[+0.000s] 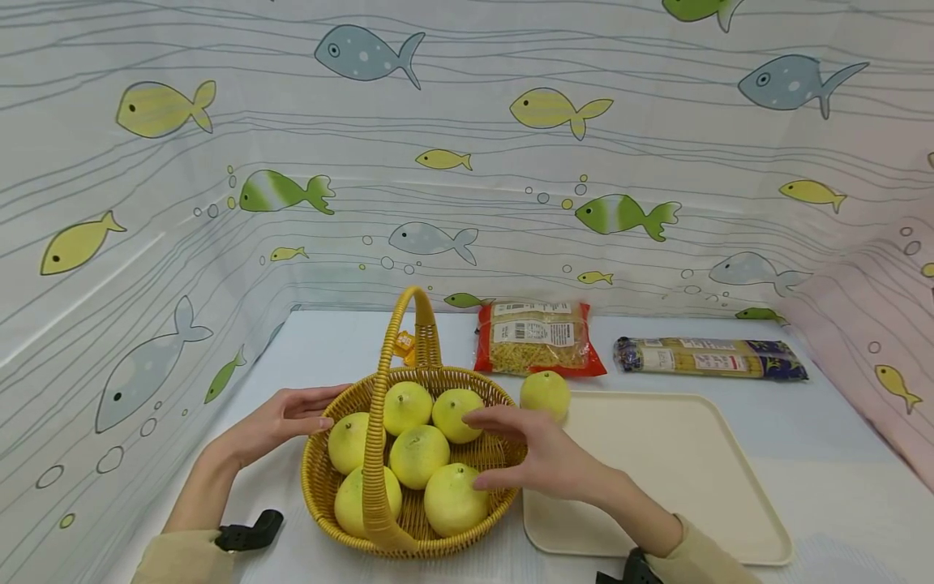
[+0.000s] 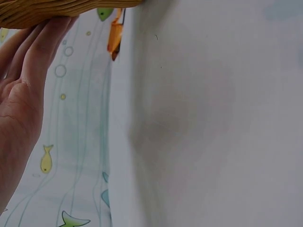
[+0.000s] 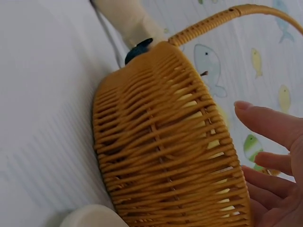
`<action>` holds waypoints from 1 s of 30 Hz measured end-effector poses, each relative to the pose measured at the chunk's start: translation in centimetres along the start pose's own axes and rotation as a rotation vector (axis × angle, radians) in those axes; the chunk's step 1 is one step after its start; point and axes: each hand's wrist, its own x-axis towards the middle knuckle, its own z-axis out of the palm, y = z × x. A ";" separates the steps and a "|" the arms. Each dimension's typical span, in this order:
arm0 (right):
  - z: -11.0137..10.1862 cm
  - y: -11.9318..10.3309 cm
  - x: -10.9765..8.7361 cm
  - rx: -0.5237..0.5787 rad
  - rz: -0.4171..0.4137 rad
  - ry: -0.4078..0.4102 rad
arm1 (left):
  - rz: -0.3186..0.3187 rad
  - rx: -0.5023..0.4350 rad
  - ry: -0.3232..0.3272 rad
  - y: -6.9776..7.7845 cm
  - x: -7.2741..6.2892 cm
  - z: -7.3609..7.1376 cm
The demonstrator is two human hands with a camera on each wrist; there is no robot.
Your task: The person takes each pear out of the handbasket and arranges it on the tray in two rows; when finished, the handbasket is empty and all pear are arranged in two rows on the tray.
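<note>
A round wicker basket with a tall arched handle holds several yellow grapefruit-like fruits. At its left side is my left hand, with fairly straight fingers; in the left wrist view, that hand's fingertips reach the basket's underside edge. My right hand hangs over the right rim with thumb and fingers spread, close to the front right fruit. Seen from the right wrist, that hand is just beyond the woven wall, holding nothing.
To the right lies a cream tray, with one more yellow fruit at its back left corner. Behind are a red-edged pasta bag and a long spaghetti pack. An orange packet shows behind the handle. A fish-patterned curtain encloses the table.
</note>
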 end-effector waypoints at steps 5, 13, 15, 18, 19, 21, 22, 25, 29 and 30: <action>0.8 -0.1 0.2 0.017 -0.022 -0.027 | -0.005 0.001 0.002 0.1 0.0 0.0; 1.2 -0.4 0.1 -0.143 0.009 -0.048 | -0.005 0.009 0.001 0.2 0.0 0.0; 1.2 -0.3 0.1 -0.207 0.003 -0.056 | -0.005 0.010 0.004 0.2 0.0 0.1; 1.4 -0.1 0.1 -0.291 -0.044 -0.068 | -0.006 0.011 0.006 0.1 0.0 0.1; 1.4 -0.1 0.1 -0.307 -0.062 -0.070 | -0.008 0.012 0.008 0.1 0.0 0.1; 1.5 0.0 0.1 -0.327 -0.089 -0.070 | -0.010 0.016 0.011 0.1 0.0 0.1; 1.6 0.0 0.2 -0.331 -0.094 -0.071 | -0.012 0.019 0.012 0.1 0.0 0.0; 1.7 -0.2 0.3 -0.340 -0.076 -0.076 | -0.009 0.020 0.011 0.0 0.0 0.0; 1.7 -0.3 0.4 -0.355 -0.032 -0.099 | 0.008 0.007 -0.001 -0.2 0.1 -0.1; 1.7 -0.3 0.4 -0.357 -0.024 -0.104 | 0.011 0.005 -0.004 -0.2 0.1 -0.1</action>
